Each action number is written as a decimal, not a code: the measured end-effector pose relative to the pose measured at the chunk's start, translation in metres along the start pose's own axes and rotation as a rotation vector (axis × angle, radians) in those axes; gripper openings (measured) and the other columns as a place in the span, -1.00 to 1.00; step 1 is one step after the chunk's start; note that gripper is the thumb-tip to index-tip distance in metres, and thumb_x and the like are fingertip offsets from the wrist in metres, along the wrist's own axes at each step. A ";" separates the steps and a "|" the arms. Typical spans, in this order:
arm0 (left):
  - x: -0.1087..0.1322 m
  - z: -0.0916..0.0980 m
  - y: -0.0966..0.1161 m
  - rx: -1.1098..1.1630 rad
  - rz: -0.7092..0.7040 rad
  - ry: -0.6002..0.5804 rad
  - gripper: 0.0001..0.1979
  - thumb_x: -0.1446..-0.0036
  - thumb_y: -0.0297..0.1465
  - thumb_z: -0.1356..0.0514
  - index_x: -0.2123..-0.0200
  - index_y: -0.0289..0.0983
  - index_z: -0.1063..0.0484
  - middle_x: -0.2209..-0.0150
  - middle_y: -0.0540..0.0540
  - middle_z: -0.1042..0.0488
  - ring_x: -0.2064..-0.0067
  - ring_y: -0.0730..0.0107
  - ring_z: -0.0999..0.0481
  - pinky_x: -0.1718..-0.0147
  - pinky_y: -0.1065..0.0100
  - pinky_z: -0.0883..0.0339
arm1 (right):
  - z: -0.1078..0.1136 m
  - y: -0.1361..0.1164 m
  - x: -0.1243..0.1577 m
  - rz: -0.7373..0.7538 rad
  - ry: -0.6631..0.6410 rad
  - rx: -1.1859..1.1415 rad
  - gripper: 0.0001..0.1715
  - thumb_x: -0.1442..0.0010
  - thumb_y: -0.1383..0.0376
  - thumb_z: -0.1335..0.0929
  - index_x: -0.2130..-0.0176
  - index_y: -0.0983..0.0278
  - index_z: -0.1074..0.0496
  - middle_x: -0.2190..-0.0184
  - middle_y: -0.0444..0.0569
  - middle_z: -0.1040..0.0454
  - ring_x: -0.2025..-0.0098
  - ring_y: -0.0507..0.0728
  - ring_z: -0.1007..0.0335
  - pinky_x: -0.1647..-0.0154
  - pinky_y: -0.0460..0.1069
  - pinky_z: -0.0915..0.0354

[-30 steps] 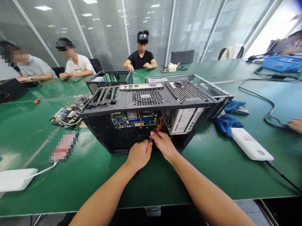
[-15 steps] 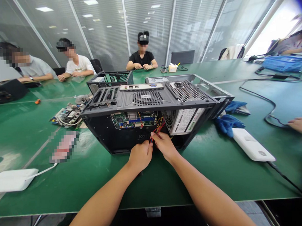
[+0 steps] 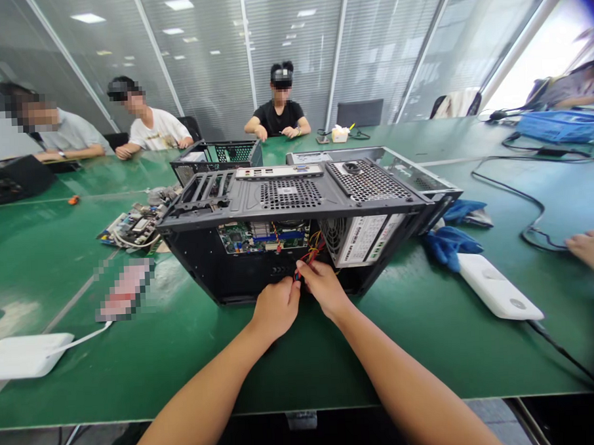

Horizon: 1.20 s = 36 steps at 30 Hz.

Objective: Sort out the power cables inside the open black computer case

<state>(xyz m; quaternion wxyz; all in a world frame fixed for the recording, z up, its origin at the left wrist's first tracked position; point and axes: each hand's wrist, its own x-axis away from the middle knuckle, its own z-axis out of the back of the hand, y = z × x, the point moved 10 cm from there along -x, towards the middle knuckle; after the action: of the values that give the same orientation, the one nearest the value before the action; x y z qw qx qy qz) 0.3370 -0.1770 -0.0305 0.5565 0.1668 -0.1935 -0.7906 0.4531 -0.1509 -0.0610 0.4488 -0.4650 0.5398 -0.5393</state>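
Computer case (image 3: 286, 197) on the table (image 3: 430, 348); circuit board (image 3: 130, 226) left, gloves (image 3: 448, 242) right.

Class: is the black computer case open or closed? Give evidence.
Open: the computer case shows its motherboard and power supply inside.

Both hands meet at the open side of a black computer case (image 3: 257, 204) on the green table (image 3: 430, 335). The left hand (image 3: 275, 307) and the right hand (image 3: 324, 287) pinch the red and yellow wires (image 3: 309, 253) beside the power supply (image 3: 361, 236). Blue gloves (image 3: 448, 242) lie near the case.

Green table (image 3: 57, 259), glass walls (image 3: 289, 46), ceiling lights (image 3: 179, 3)
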 end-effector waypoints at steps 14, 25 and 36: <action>-0.003 -0.017 -0.012 0.685 0.138 -0.135 -0.60 -0.26 -0.22 0.14 0.47 -0.28 -0.34 0.74 0.12 -0.11 0.71 0.49 -0.18 0.70 0.47 -0.05 | -0.004 0.003 -0.001 -0.021 -0.047 -0.064 -0.39 0.02 -0.20 -0.37 0.44 0.30 -0.46 0.65 -0.16 -0.27 0.58 0.01 -0.13 0.56 -0.05 -0.03; 0.001 0.001 0.001 -0.260 0.002 -0.003 -0.65 -0.34 -0.24 0.13 0.20 -0.26 -0.39 0.36 -0.19 -0.55 0.34 0.14 -0.58 0.34 0.26 -0.33 | 0.000 0.003 -0.002 0.002 -0.014 -0.021 -0.46 0.01 -0.16 -0.37 0.49 0.27 -0.40 0.72 -0.21 -0.17 0.60 0.01 -0.06 0.57 -0.05 0.00; -0.002 0.002 0.001 -0.001 -0.016 -0.009 -0.66 -0.31 -0.30 0.09 0.35 -0.27 -0.42 0.45 -0.10 -0.52 0.38 0.28 -0.55 0.38 0.37 -0.26 | -0.002 0.005 -0.001 -0.046 -0.022 -0.073 -0.46 0.04 -0.15 -0.39 0.49 0.28 -0.39 0.68 -0.21 -0.19 0.61 -0.02 -0.02 0.60 -0.07 0.05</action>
<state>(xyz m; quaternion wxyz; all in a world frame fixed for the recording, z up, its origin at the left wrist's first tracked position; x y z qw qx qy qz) 0.3373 -0.1756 -0.0282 0.5495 0.1645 -0.1944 -0.7957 0.4513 -0.1492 -0.0660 0.4252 -0.4992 0.5433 -0.5242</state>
